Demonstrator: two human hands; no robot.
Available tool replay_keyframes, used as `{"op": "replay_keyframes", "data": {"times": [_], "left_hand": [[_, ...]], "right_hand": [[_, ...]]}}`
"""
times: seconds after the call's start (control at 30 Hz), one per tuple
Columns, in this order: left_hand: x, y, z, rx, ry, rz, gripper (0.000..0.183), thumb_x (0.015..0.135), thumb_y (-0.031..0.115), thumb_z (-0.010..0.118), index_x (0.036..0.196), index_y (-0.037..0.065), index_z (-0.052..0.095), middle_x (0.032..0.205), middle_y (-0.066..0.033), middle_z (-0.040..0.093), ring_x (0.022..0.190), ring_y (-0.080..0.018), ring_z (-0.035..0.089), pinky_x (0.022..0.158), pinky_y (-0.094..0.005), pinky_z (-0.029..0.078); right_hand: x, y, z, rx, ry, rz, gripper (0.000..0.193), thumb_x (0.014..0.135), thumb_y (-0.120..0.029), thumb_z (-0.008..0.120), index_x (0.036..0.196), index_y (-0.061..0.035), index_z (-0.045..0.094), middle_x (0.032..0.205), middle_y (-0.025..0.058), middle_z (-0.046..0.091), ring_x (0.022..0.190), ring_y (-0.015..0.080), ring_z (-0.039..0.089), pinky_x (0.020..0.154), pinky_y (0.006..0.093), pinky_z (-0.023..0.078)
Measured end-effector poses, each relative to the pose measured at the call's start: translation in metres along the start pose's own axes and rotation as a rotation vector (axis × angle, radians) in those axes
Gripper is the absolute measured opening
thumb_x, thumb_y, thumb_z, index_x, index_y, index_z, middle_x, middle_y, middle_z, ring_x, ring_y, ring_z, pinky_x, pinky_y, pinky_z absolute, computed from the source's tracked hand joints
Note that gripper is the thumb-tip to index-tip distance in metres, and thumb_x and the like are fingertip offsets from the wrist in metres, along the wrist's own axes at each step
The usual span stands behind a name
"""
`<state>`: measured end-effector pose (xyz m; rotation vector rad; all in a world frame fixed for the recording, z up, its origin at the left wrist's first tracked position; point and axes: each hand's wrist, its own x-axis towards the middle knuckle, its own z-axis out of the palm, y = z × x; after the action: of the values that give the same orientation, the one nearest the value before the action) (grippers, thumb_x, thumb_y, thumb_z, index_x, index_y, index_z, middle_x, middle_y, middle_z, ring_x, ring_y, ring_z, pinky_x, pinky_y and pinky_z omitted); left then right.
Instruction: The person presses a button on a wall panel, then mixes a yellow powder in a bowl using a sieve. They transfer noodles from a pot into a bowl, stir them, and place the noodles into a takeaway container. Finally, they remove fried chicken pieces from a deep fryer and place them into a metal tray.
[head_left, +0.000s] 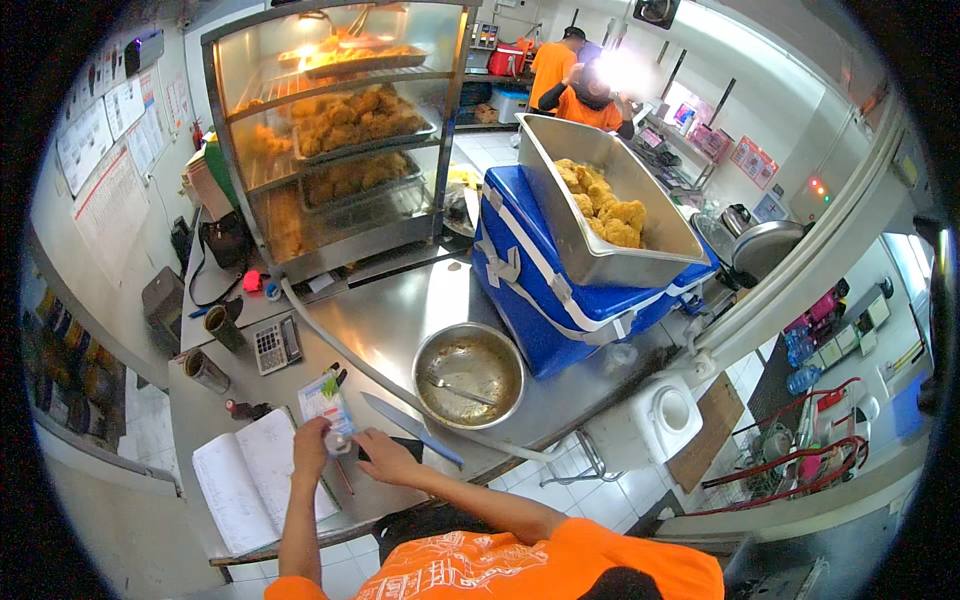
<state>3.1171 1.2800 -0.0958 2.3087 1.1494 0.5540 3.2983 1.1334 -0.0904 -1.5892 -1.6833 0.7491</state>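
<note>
On the steel counter in front of me lies a small plastic packet, white with green and blue print and a clear, crumpled lower end. My left hand pinches that lower end from the left. From the right, the closed fingers of my right hand grip the same end. A dark flat object is partly covered by the right hand. An open notebook with handwritten pages lies beside my left forearm. Just right of the packet, a long knife rests on the counter.
A steel bowl with tongs inside stands right of the knife. Behind are a glass warmer with fried chicken and a blue cooler bearing a steel pan of chicken. A calculator sits left. Two people work far back.
</note>
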Motion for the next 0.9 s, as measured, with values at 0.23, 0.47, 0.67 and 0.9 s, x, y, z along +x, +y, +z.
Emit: {"op": "replay_keyframes", "data": {"times": [0.23, 0.47, 0.67, 0.9], "left_hand": [[-0.025, 0.029, -0.005, -0.315, -0.008, -0.085, 0.033, 0.074, -0.009, 0.06, 0.103, 0.002, 0.073, 0.091, -0.0133, 0.073, 0.08, -0.0245, 0.071, 0.073, -0.0361, 0.058], [-0.038, 0.01, -0.005, -0.555, -0.044, -0.376, 0.03, 0.074, -0.006, 0.075, 0.103, 0.002, 0.072, 0.091, -0.0064, 0.07, 0.08, -0.016, 0.067, 0.074, -0.0314, 0.057], [-0.033, 0.035, -0.021, -0.958, -0.121, -0.41, 0.032, 0.075, -0.007, 0.082, 0.104, 0.002, 0.071, 0.09, -0.0029, 0.067, 0.082, -0.0127, 0.065, 0.074, -0.0265, 0.057], [-0.027, 0.089, -0.078, -1.054, 0.019, -0.372, 0.032, 0.076, -0.007, 0.085, 0.103, 0.002, 0.069, 0.092, -0.0041, 0.07, 0.083, -0.0126, 0.068, 0.078, -0.0266, 0.06]], "right_hand": [[0.048, 0.022, 0.079, 0.002, 0.054, 0.137, 0.09, 0.08, -0.029, 0.082, 0.15, 0.0044, 0.037, 0.138, 0.0298, 0.052, 0.131, 0.0413, 0.052, 0.105, 0.0468, 0.05], [0.056, 0.065, 0.12, 0.754, 0.069, 0.604, 0.091, 0.075, -0.024, 0.091, 0.146, 0.0045, 0.042, 0.129, 0.0198, 0.063, 0.111, 0.0246, 0.067, 0.09, 0.0369, 0.057], [0.065, 0.058, 0.103, 0.626, 0.26, 0.543, 0.078, 0.073, -0.007, 0.081, 0.143, 0.001, 0.046, 0.122, 0.0188, 0.064, 0.105, 0.026, 0.067, 0.088, 0.0349, 0.056], [0.108, 0.014, 0.061, 0.65, 0.356, 0.476, 0.072, 0.073, 0.013, 0.067, 0.141, -0.0068, 0.051, 0.102, 0.0108, 0.062, 0.089, 0.0234, 0.063, 0.078, 0.0344, 0.054]]}}
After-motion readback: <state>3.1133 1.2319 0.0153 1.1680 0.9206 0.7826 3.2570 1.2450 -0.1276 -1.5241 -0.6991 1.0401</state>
